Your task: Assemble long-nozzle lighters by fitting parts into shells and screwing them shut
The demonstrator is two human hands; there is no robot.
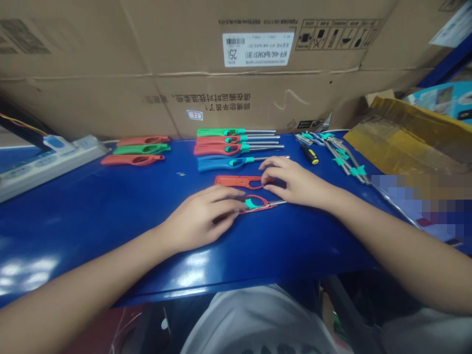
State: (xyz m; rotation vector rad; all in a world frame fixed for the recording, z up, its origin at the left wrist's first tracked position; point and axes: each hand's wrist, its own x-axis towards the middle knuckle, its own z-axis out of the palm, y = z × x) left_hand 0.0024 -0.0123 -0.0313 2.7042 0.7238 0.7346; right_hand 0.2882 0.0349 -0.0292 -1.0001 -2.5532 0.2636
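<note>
Your left hand (206, 216) pinched the lighter (252, 203) at its fingertips—seemingly to steady it. Your right hand (293, 181), fingers curled apart, met the shell (236, 181) beyond your left fingers—gripping or not, I couldn't tell.

Muted light, white glare on blue tabletop (147, 206), slight softness, wide-angle stretching at edges, pixelated patch (424, 196) right

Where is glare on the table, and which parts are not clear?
Head view: whitish glare on the blue table, lower left and near the front edge; head view: pixelated patch at right; head view: finest print on carton label too soft to read.
</note>
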